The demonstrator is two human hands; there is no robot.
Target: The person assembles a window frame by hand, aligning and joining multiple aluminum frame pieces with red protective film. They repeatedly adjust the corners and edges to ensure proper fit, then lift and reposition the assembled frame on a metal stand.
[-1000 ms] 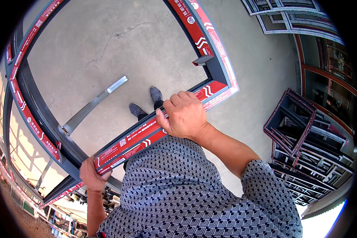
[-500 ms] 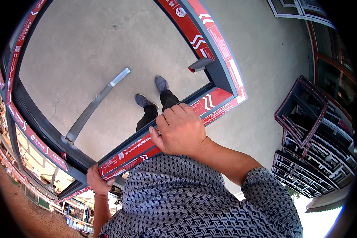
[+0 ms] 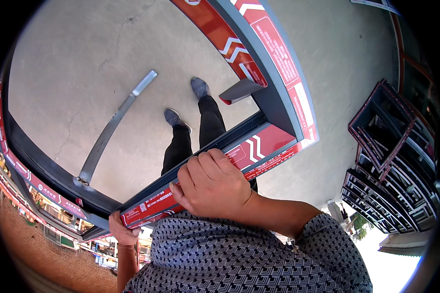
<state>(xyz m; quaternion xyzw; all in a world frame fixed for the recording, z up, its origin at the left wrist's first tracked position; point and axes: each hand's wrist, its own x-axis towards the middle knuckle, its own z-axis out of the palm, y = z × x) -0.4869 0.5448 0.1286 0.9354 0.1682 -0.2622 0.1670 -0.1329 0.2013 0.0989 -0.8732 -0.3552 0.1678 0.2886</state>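
Observation:
A large dark grey window or door frame (image 3: 274, 138), covered in red and white protective film, is held in front of my body. My right hand (image 3: 212, 183) is closed over its near bar, fingers wrapped across the top and thumb on the near side. At the near left corner my left hand (image 3: 122, 230) grips the end of the same bar; some of its fingers are hidden behind the frame. A loose flap of film (image 3: 242, 90) curls inward from the right bar.
Through the frame opening show my shoes (image 3: 199, 88) on the concrete floor (image 3: 63, 58) and a narrow metal bar (image 3: 113, 124) reaching inward near the left side. More film-covered frames stand at the left. Dark frames (image 3: 384, 180) lean in a stack at the right.
The frame appears larger, its right corner shifted right and lower in view, and the far part slipping out at the top. Both hands keep their grip.

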